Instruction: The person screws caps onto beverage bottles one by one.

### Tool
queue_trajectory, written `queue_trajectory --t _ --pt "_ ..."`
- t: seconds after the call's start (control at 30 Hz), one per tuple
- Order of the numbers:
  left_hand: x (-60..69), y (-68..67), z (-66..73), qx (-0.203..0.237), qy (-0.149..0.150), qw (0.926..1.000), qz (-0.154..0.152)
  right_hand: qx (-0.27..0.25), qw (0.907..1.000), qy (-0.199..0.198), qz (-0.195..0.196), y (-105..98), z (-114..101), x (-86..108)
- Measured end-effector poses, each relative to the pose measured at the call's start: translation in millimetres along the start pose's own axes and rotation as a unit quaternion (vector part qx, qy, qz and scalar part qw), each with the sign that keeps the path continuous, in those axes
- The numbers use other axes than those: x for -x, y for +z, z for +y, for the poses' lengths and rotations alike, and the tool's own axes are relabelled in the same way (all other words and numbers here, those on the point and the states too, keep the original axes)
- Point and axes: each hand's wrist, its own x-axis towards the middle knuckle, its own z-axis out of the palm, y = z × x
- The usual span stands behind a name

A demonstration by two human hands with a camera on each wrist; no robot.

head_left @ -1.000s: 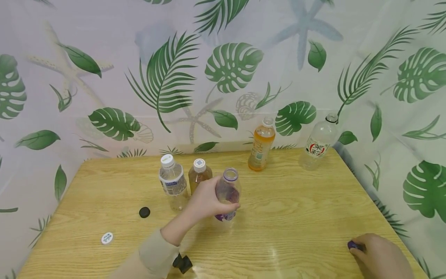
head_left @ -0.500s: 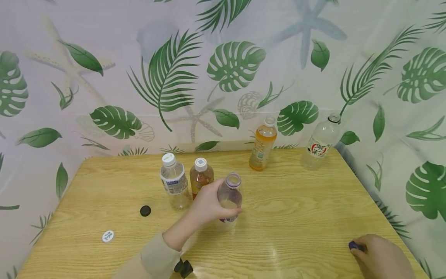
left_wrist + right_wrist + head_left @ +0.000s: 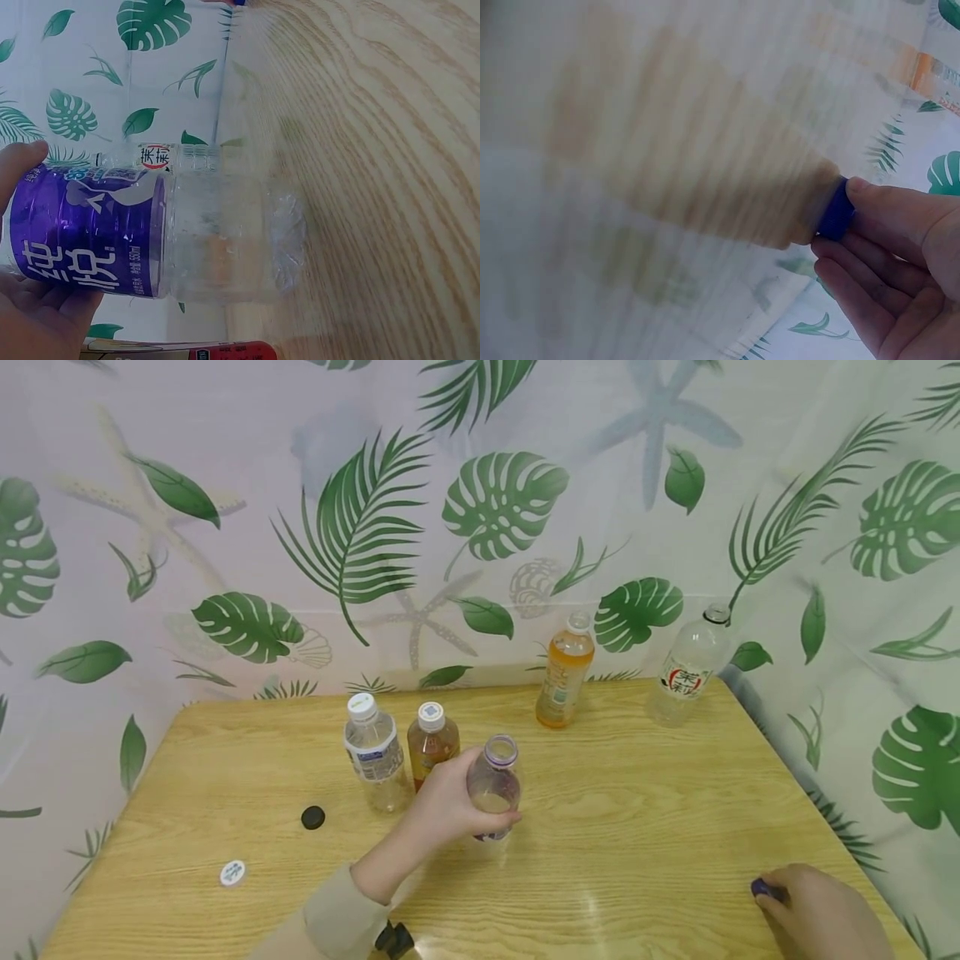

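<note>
Left hand (image 3: pixel 450 797): curled round the body of a clear plastic bottle, thumb across the near side, opened only as wide as the bottle.
Purple-labelled bottle (image 3: pixel 90 225): in the left hand's grip, roughly upright, neck uncapped with a purple ring at the mouth; white Chinese characters on its label; whether its base touches the wood-grain tabletop (image 3: pixel 637 827) I cannot tell.
Right hand (image 3: pixel 825 910): well apart from the left, low over the near right part of the tabletop, thumb and fingertips nearly closed in a pinch.
Blue-purple cap (image 3: pixel 836 210): between the right hand's thumb and fingers.
Brown-amber bottle (image 3: pixel 433 747): just beyond the left hand, white-capped, its lower part hidden by that hand.
Clear white-capped bottle (image 3: pixel 378 764): left of the left hand, beside the brown-amber one.
Orange-drink bottle (image 3: pixel 566 677): farther off, beyond and right of the left hand, uncapped.
Clear jasmine-label bottle (image 3: pixel 682 672): beyond the right hand and to its left, uncapped.
Black cap (image 3: pixel 312 817): on the tabletop, left of the left hand.
White cap (image 3: pixel 232 872): farther left and nearer the person.
</note>
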Motion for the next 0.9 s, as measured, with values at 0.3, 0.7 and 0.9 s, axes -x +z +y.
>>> queue_trajectory --t 0.3,0.7,0.9 --pt "-1.2 -0.4 -1.1 0.001 0.007 0.9999 -0.008 -0.006 1.0 0.005 -0.001 -2 -3 2.5" --pt "-0.7 0.0 0.4 -0.002 0.002 1.0 0.003 -0.042 0.9989 0.01 0.019 -8 -11 1.7" --pt "0.8 1.3 -0.4 0.001 -0.001 1.0 0.006 -0.034 0.9952 -0.039 0.084 -26 -29 5.5"
